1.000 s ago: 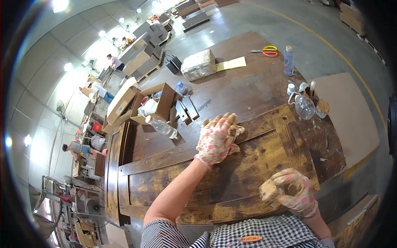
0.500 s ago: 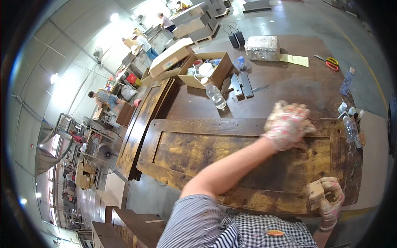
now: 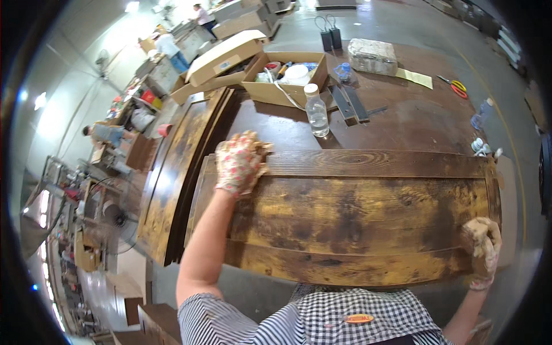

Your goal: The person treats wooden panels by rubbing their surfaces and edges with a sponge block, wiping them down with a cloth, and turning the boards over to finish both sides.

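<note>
A framed wooden panel (image 3: 356,213), brown with dark and yellowish patches, lies flat before me. My left hand (image 3: 237,165), in a pink-dotted white glove, is at the panel's far left corner. Its fingers are closed over a crumpled brown rag (image 3: 264,153) against the frame. By the near right corner, my right hand (image 3: 487,244), gloved too, is curled around a small tan block-like piece (image 3: 472,231). Motion blur keeps that piece's exact kind unclear.
More stacked panels (image 3: 190,167) lie at the left. Beyond the panel are a clear bottle (image 3: 317,112), an open cardboard box (image 3: 276,95), dark metal pieces (image 3: 348,105), a wrapped block (image 3: 372,56) and scissors (image 3: 454,86). Small bottles (image 3: 480,147) stand at the table's right edge.
My left hand has swept from the panel's far right part to its far left corner. My right hand has moved slightly right and up, and the panel sits differently in view.
</note>
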